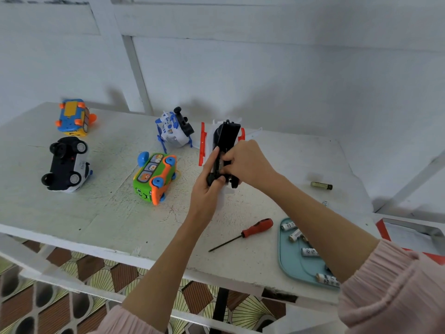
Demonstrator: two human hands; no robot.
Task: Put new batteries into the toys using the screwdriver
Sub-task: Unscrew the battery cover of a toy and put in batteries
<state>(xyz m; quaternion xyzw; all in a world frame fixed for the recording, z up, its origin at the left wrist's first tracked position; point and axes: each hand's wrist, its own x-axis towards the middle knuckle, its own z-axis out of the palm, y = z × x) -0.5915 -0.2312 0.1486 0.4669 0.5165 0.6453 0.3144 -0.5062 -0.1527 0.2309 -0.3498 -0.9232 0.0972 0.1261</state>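
Toys number five: four lie far left on the worktop (96, 213), and the fifth, a white-and-red toy (225, 141), sits in both hands' grip, left hand (207, 186) and right hand (248, 162) curled round it. One screwdriver (250, 231) lies near.

You are in a home room; painted white tabletop (96, 213), whitewashed wall (265, 68), patterned floor tiles (72, 297).
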